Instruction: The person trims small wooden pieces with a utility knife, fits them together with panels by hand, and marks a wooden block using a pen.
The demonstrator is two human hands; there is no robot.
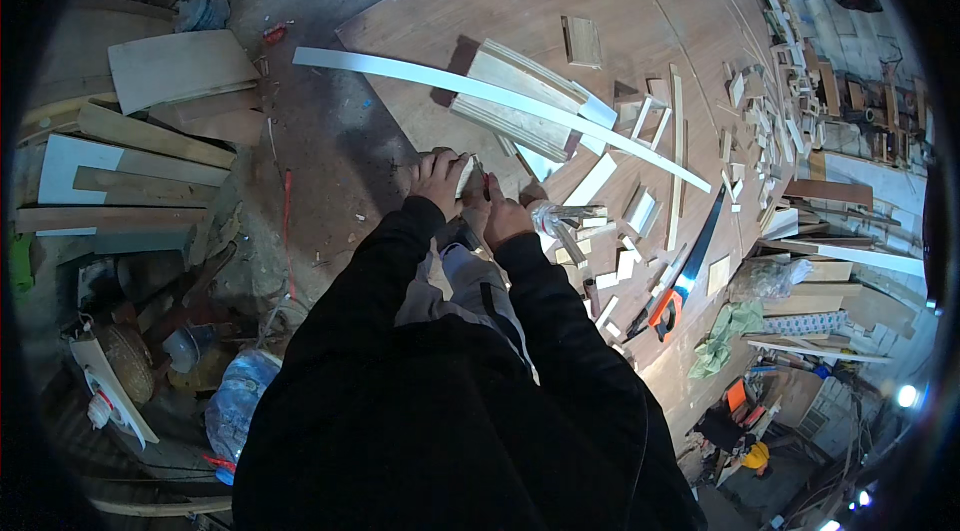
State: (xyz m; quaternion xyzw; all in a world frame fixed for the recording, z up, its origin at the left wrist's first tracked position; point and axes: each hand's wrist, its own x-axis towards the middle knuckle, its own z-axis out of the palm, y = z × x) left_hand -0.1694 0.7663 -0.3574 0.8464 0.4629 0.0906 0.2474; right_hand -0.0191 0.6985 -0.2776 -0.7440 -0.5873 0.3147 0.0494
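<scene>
At the near left edge of the brown wooden worktop, both my hands are close together. My left hand has its fingers bent over a small pale piece of wood and holds it at the edge. My right hand is closed on a thin dark-red tool, its tip close to that piece; the tool is too small to name surely. Just beyond my hands lie grooved wooden mouldings, with a long white strip resting across them.
Several small wood offcuts are scattered to the right of my hands. A handsaw with an orange and black handle lies on the right. Boards are stacked at the left. A clear plastic bag stands at lower left.
</scene>
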